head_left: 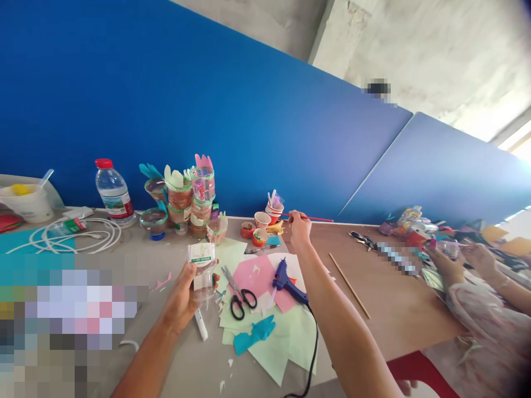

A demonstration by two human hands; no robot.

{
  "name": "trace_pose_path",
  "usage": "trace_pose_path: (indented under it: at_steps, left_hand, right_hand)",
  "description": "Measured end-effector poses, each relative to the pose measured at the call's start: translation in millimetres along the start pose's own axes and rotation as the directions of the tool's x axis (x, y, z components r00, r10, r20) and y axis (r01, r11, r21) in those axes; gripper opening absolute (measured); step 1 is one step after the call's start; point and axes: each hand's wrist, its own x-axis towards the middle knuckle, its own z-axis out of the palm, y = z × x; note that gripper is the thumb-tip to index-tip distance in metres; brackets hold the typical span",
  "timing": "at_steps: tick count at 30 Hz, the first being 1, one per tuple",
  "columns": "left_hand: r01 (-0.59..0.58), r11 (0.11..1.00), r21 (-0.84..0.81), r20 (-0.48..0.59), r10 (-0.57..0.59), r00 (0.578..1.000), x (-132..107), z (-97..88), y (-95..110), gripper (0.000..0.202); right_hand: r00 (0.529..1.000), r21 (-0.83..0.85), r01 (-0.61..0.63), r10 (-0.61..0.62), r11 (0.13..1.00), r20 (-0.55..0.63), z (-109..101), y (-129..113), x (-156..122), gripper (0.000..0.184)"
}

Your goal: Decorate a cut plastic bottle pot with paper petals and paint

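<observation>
My left hand (180,293) is wrapped around a clear plastic cup (204,293) with a white and green label, held above the table. Stretched out toward the blue partition, my right hand (299,224) pinches a thin red stick (323,219), which may be a brush; its working end is not clear. Just left of that hand are small paper cups (262,220), one holding white sticks. Below, between my arms, lie black-handled scissors (238,293), a blue glue gun (286,281), pink paper (253,276), green paper (269,354) and a crumpled blue piece (255,334).
Decorated plastic cups (180,193) stand stacked at the partition (249,121), beside a red-capped bottle (114,193). A coiled white cable (99,235) lies left. A wooden stick (349,286) rests right of my arm. Another person's hands (450,265) work at the far right.
</observation>
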Motion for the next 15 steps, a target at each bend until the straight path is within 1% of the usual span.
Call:
trace_pose_path:
  at_steps: [4, 8, 12, 15]
  left_hand:
    - [0.007, 1.0, -0.003, -0.004, -0.007, 1.0, 0.1, 0.6, -0.6, 0.052]
    - [0.006, 1.0, -0.01, 0.0, -0.006, 1.0, -0.7, 0.5, -0.1, 0.05]
    - [0.002, 1.0, -0.014, 0.0, -0.002, 1.0, -0.2, -0.5, -0.6, 0.05]
    - [0.006, 1.0, -0.011, 0.007, -0.006, 1.0, 0.7, -1.8, -1.6, 0.05]
  right_hand:
    - [0.997, 0.092, -0.03, 0.037, 0.995, -0.069, -11.3, -2.4, -2.6, 0.015]
    - [0.996, 0.118, -0.045, 0.054, 0.992, -0.068, -16.5, 1.1, -3.6, 0.019]
    - [0.998, 0.068, -0.042, 0.045, 0.997, -0.038, -16.3, 7.8, -3.6, 0.022]
    - [1.0, -0.033, -0.025, 0.026, 0.999, 0.017, -10.6, 14.3, -0.7, 0.023]
